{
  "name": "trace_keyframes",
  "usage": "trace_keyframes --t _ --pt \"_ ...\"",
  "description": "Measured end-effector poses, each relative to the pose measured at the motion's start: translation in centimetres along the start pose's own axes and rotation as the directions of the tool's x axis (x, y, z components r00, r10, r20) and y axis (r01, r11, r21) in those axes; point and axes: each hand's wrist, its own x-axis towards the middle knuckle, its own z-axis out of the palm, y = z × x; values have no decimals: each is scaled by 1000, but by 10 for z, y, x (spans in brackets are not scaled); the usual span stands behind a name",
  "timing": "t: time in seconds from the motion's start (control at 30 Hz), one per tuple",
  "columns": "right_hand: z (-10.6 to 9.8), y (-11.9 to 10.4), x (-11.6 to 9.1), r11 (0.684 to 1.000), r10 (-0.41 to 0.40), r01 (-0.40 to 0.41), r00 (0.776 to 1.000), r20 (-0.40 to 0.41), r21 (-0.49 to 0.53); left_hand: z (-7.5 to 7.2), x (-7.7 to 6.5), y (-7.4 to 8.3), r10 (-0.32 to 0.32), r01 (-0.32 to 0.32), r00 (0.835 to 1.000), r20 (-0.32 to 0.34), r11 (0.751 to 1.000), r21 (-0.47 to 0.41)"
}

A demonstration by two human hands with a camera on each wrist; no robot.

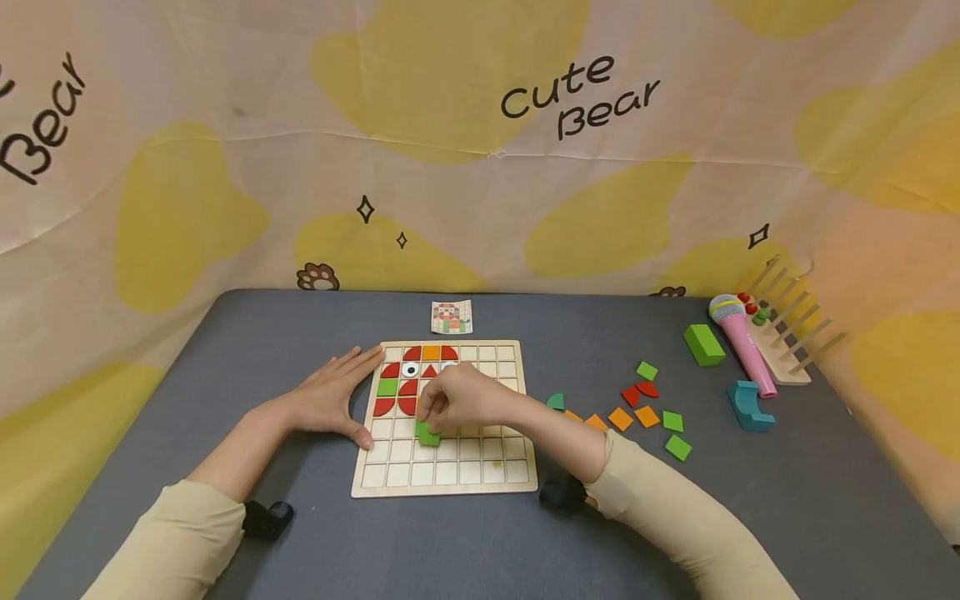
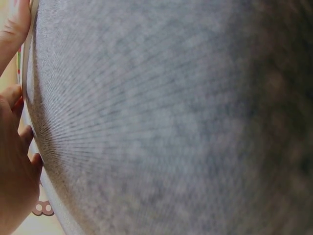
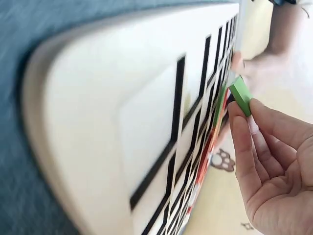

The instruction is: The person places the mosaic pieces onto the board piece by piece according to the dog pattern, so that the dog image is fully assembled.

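A wooden grid board (image 1: 446, 490) lies on the table, its upper cells filled with red, orange, green and eye-printed tiles. My right hand (image 1: 467, 398) is over the middle of the board and pinches a green square tile (image 3: 240, 95) between thumb and fingertips. The held tile is tilted, just above the grid. More green (image 1: 417, 427) shows on the board beside it, partly hidden by my fingers. My left hand (image 1: 330, 394) rests at the board's left edge with fingers spread, thumb on the lower side. In the left wrist view, the left fingers (image 2: 14, 122) touch the board's rim.
A small picture card (image 1: 452, 317) lies behind the board. Loose orange tiles (image 1: 620, 418), green tiles (image 1: 678, 448) and red tiles (image 1: 630, 396) are scattered to the right. Farther right are a green block (image 1: 704, 345), a pink toy microphone (image 1: 744, 346), a teal arch block (image 1: 748, 407) and a pegged wooden stand (image 1: 787, 358).
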Motion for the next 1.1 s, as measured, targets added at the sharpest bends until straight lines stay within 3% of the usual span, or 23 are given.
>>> trace_keyframes --t 0.27,0.67,1.1 --pt "11 -6 5 999 32 -32 999 35 4 -2 -1 2 6 -6 1000 -4 1000 -5" --pt "15 -8 5 998 41 -40 999 14 -58 -4 -2 4 -6 5 1000 6 1000 22" --pt "16 -7 4 992 1 -2 1000 -4 -124 -2 -10 15 -8 9 1000 -21 998 64"
